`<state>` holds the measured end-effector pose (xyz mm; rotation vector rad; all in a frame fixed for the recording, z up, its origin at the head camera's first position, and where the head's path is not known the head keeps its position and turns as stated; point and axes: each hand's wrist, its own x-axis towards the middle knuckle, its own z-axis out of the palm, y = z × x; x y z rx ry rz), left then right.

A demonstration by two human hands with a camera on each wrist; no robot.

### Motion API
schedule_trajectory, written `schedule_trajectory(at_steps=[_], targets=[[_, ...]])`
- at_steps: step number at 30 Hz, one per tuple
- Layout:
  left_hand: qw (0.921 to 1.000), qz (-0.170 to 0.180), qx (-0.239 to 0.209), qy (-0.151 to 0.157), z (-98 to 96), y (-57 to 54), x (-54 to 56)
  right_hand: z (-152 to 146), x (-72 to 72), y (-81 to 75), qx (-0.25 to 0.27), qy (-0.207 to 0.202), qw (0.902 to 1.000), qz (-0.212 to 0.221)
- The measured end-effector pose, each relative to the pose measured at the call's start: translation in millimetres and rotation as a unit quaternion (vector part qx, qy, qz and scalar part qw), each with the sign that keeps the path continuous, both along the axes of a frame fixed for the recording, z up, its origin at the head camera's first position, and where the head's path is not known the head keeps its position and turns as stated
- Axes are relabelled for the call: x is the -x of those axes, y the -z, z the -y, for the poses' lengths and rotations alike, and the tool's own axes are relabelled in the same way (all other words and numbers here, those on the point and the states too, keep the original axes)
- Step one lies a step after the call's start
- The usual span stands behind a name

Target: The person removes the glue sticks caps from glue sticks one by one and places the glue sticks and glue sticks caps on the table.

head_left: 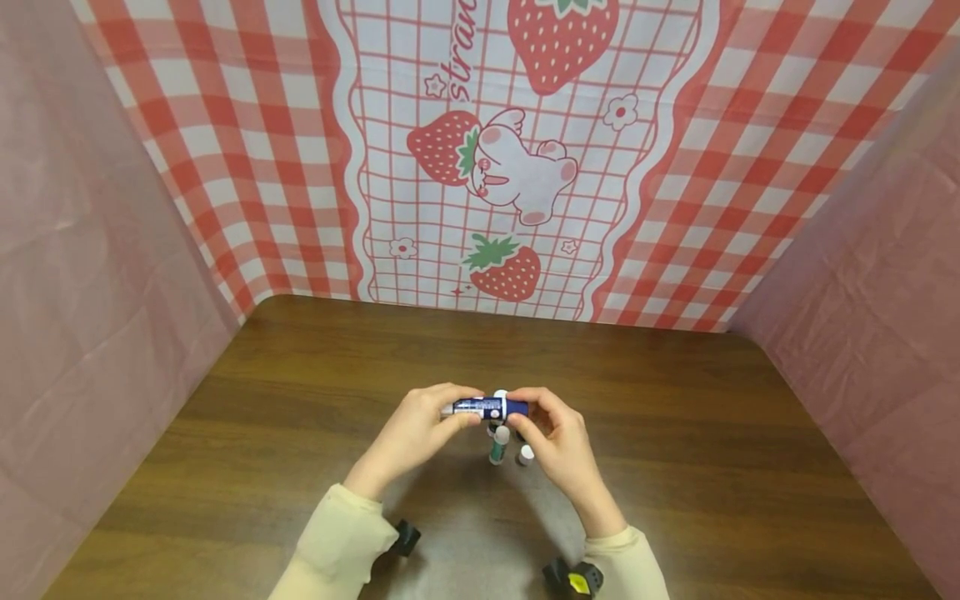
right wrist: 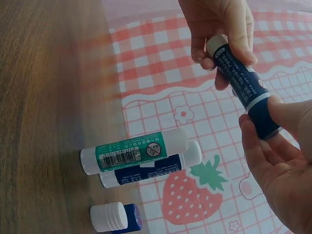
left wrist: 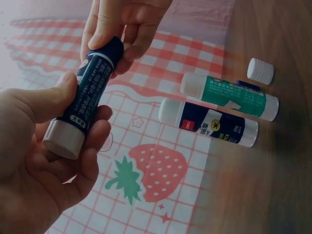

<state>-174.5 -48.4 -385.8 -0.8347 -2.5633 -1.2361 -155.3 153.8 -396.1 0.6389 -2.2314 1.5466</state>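
Note:
A dark blue glue stick [head_left: 480, 407] with a blue cap is held level above the table, between both hands. My left hand [head_left: 416, 429] pinches its label and pale base end between thumb and fingers. At the other end, my right hand [head_left: 558, 437] grips the blue cap, which sits against the white collar. Below them, a green glue stick [right wrist: 141, 152] stands upright with a white top. Beside it is another upright blue glue stick [left wrist: 209, 123], mostly hidden in the head view. A loose white cap [head_left: 526, 455] and a blue cap [right wrist: 133, 218] rest close by.
The brown wooden table [head_left: 675, 467] lies under everything. A red-and-white checked strawberry cloth [head_left: 495, 183] hangs behind it. Pink cloth walls [head_left: 877, 250] close off both sides. Black wrist mounts [head_left: 406, 538] sit under the sleeves.

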Motion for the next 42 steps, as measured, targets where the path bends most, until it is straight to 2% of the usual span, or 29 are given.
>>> schedule_trajectory(at_steps=[5,10,14,18,21,23,25,28,30,32,34,37,42], targets=[[0.9977,0.059,-0.032,0.004,-1.4,3.5,2.1,5,-7.5,-13.2,-0.011,-0.01,0.9994,-0.033],[0.9913,0.11,-0.072,0.006,-3.6,8.3,5.8,7,-12.0,-25.6,-0.034,-0.009,0.9972,-0.066],[0.9851,0.143,-0.093,0.019,-4.1,10.3,7.4,6,-12.4,-27.7,-0.042,-0.021,0.9958,-0.079],[0.9805,0.169,-0.096,0.032,-3.0,11.4,8.1,4,-12.1,-26.6,-0.047,-0.039,0.9959,-0.067],[0.9845,0.15,-0.087,0.025,-3.3,11.2,8.0,4,-12.1,-26.5,-0.054,-0.031,0.9973,-0.037],[0.9884,0.127,-0.081,0.017,-4.3,9.7,6.8,4,-12.9,-27.5,-0.054,-0.014,0.9984,0.006],[0.9936,0.089,-0.068,0.011,-6.2,8.7,5.7,5,-14.1,-29.6,-0.051,0.009,0.997,0.058],[0.9986,0.025,-0.047,0.007,-8.7,5.8,3.3,4,-13.0,-27.0,-0.045,0.037,0.9921,0.112],[0.9993,-0.017,-0.033,-0.001,-9.9,4.4,2.5,4,-13.0,-27.1,-0.043,0.045,0.9909,0.12],[0.9989,-0.037,-0.025,-0.009,-10.5,3.0,1.6,4,-12.6,-25.3,-0.045,0.046,0.9922,0.107],[0.9989,-0.038,-0.023,-0.018,-11.0,2.5,0.7,4,-12.1,-24.0,-0.046,0.042,0.9928,0.102],[0.9992,-0.013,-0.028,-0.027,-11.5,2.8,-0.2,0,-6.5,-12.9,-0.051,0.037,0.9943,0.087],[0.9986,0.025,-0.041,-0.021,-11.3,4.3,0.6,-6,0.5,-1.6,-0.068,0.036,0.9962,0.04]])
